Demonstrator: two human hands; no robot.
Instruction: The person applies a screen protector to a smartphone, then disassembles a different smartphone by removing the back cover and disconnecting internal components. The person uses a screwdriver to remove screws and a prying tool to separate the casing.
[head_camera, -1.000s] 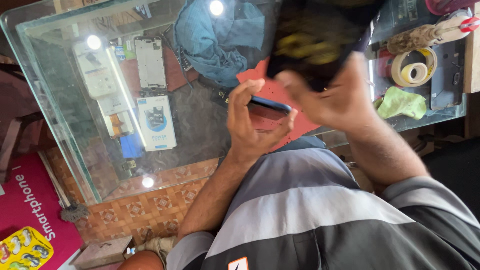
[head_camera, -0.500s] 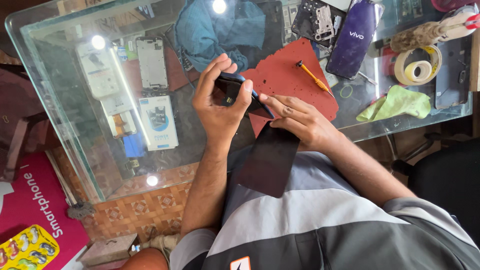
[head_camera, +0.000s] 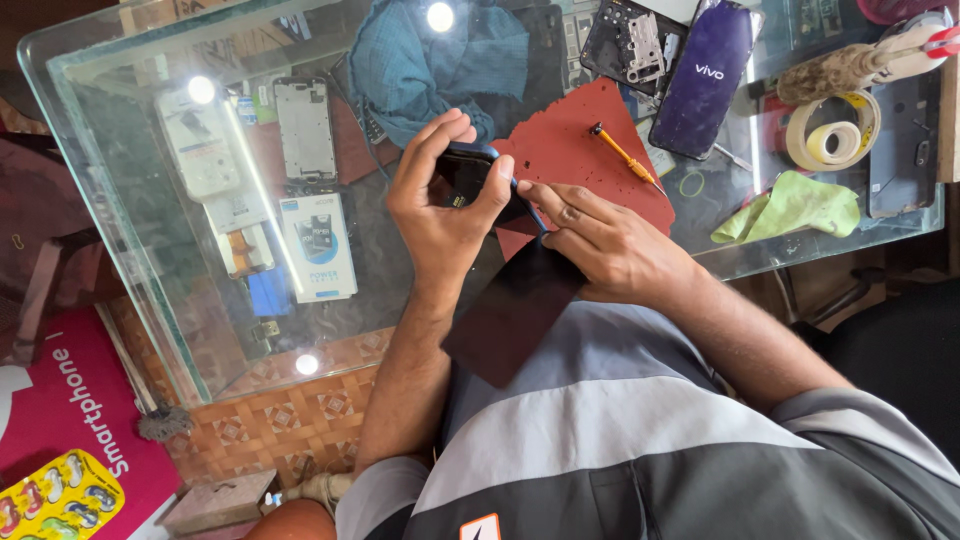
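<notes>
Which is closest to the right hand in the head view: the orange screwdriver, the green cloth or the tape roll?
1. Orange screwdriver, on the red mat just above the right hand.
2. Green cloth, further right.
3. Tape roll, beyond the cloth, near the table's right end.

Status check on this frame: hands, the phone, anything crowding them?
Left hand grips the dark phone above the glass table. Right hand works its edge, black panel beneath. Orange screwdriver lies clear on the red mat.

Red mat (head_camera: 570, 150), green cloth (head_camera: 790, 205)
</notes>
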